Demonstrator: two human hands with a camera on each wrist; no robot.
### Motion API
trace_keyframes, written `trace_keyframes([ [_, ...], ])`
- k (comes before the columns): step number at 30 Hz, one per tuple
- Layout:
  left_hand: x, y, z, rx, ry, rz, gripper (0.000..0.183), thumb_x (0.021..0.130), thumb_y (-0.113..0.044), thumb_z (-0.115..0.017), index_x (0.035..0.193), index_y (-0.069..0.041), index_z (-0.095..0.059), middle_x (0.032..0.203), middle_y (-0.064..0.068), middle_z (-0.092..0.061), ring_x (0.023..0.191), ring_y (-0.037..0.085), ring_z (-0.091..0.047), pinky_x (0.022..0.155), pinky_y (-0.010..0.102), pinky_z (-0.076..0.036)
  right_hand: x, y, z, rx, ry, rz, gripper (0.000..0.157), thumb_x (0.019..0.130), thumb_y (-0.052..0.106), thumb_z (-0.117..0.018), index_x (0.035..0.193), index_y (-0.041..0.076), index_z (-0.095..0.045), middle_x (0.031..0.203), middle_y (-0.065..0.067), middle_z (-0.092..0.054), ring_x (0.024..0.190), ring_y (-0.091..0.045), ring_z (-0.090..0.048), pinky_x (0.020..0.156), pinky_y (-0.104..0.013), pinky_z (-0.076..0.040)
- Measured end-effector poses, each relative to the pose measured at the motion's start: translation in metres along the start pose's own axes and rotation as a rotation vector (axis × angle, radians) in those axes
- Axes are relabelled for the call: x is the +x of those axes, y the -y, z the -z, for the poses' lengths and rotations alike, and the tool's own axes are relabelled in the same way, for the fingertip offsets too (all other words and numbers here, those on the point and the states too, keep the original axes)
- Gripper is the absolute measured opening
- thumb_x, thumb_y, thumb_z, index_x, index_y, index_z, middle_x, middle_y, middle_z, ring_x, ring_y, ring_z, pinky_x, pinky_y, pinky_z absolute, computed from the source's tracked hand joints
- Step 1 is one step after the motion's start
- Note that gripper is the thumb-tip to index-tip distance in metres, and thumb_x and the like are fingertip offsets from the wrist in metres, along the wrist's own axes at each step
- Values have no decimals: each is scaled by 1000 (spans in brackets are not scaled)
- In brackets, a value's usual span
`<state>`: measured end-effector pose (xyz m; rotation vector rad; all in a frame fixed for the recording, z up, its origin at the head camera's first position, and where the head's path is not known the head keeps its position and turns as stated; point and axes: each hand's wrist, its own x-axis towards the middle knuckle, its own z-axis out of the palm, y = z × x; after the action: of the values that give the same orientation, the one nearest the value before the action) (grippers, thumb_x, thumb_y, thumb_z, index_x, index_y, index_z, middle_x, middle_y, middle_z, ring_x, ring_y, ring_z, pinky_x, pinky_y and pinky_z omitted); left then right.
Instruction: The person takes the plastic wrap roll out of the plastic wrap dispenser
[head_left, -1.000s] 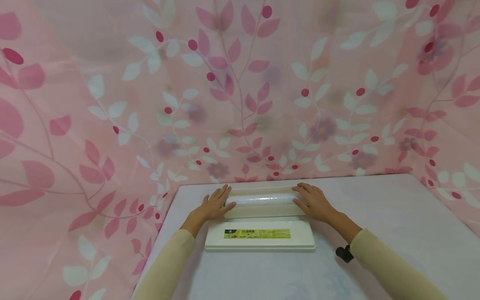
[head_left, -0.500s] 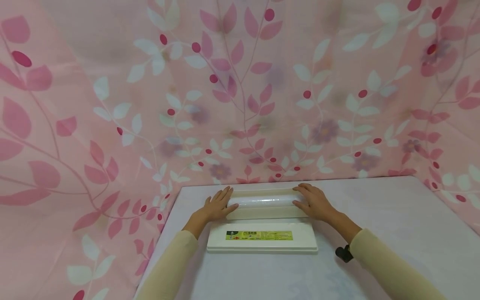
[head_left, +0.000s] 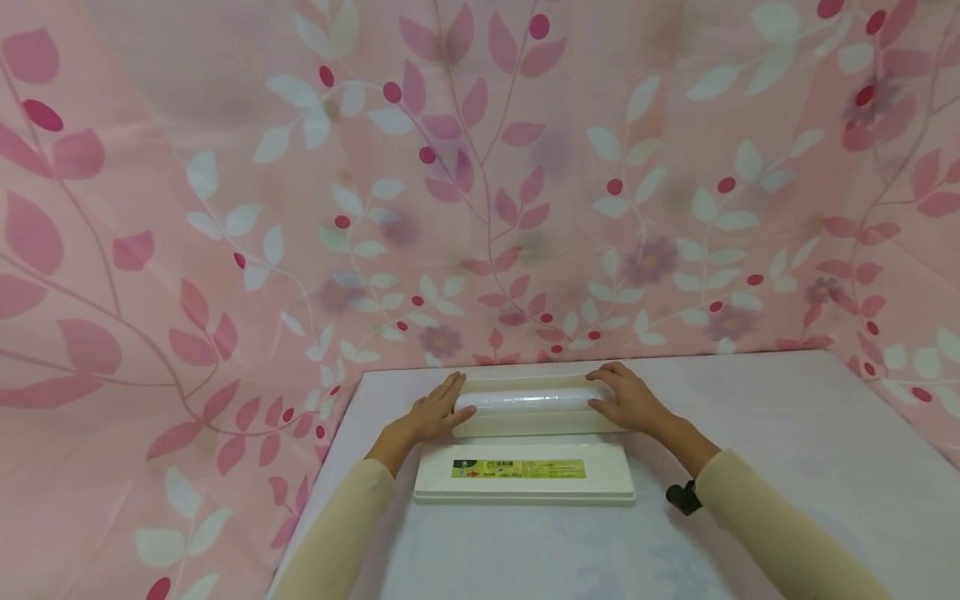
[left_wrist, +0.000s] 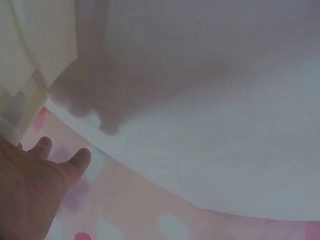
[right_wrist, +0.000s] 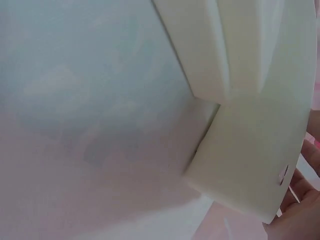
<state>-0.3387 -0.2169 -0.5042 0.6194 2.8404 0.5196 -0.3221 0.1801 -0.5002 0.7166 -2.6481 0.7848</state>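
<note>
A roll of cling film (head_left: 531, 400) lies lengthwise in a long cream box (head_left: 536, 423) near the back of the table. My left hand (head_left: 429, 417) is at the roll's left end, thumb on the near side and fingers over the far side. My right hand (head_left: 632, 402) holds the right end the same way, fingers bent. The left wrist view shows the hand (left_wrist: 30, 187) below the box's end, two fingertips sticking out. In the right wrist view, the fingers (right_wrist: 300, 185) are partly hidden behind the box end (right_wrist: 250, 155). The cream lid (head_left: 525, 490) lies in front.
A yellow-green label (head_left: 517, 469) runs along the lid. Pale cloth covers the table (head_left: 787, 433), whose back edge meets a pink floral curtain (head_left: 487, 208). A black device (head_left: 684, 497) hangs below the right wrist.
The head view has shifted slightly. My hands stay at the two ends of the roll with barely any movement, and the box and lid keep their places.
</note>
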Motion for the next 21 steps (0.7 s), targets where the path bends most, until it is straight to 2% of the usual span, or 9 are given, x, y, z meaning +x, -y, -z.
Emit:
trace_keyframes([
  [5, 4, 1, 0, -27, 8, 13, 82, 100, -59, -40, 161, -17, -5, 168, 4, -2, 153, 30, -12, 112, 68, -22, 1, -1, 2, 7, -9, -4, 36, 82, 19, -80, 111, 3, -70, 114, -17, -60, 101, -33, -59, 87, -53, -51],
  [10, 7, 6, -3, -22, 3, 14, 82, 100, -60, -40, 161, -17, -3, 168, 5, -1, 154, 29, -11, 113, 67, -24, 3, -3, 1, 8, 21, 13, 27, 84, 20, -78, 105, 3, -72, 110, -15, -66, 102, -34, -63, 88, -53, -52],
  [13, 8, 9, -5, -26, 2, 9, 84, 99, -62, -38, 161, -17, -3, 168, 6, -2, 154, 29, -9, 113, 65, -25, 4, -5, 1, -23, 38, 4, 31, 84, 24, -77, 107, 3, -72, 110, -16, -70, 104, -35, -65, 91, -54, -50],
  [21, 6, 9, -8, -14, -4, 4, 87, 98, -68, -33, 161, -17, -2, 168, 6, -1, 154, 27, -7, 115, 63, -23, 5, -8, 0, 10, 111, -117, 45, 86, 30, -75, 121, 2, -69, 121, -16, -69, 118, -38, -61, 106, -60, -37],
])
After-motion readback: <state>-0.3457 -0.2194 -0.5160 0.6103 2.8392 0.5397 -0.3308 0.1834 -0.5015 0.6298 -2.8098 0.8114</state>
